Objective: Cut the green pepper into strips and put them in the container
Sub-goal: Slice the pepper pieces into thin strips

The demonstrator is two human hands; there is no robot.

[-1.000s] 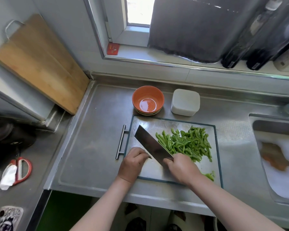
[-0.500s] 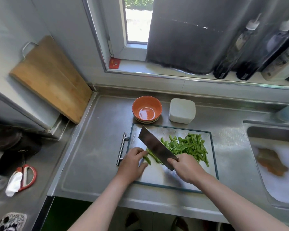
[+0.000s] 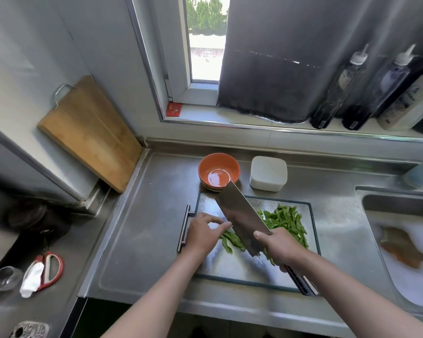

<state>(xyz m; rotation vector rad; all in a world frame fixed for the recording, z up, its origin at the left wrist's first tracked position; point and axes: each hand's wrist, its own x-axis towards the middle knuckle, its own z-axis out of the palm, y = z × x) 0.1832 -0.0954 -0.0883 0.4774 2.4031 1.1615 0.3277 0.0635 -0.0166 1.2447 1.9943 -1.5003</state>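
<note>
A pile of green pepper strips (image 3: 285,222) lies on the steel cutting board (image 3: 232,267), toward its right half. A few more strips (image 3: 230,240) lie under the blade near my left hand. My right hand (image 3: 277,245) grips the handle of a cleaver (image 3: 239,217), whose broad blade is raised and tilted, its tip over the orange bowl (image 3: 219,170). My left hand (image 3: 203,231) rests on the board left of the blade, its fingers reaching toward the blade's side. A white lidded container (image 3: 268,176) stands behind the board.
A wooden board (image 3: 88,132) leans on the left wall. Red scissors (image 3: 49,269) and a glass dish (image 3: 3,279) lie at the lower left. The sink (image 3: 401,242) holds foamy water on the right. Bottles (image 3: 366,89) line the sill.
The cleaver has lifted off the board and its blade now tilts up over the bowl. My left hand has moved right toward the blade. The camera has tipped up, showing more window.
</note>
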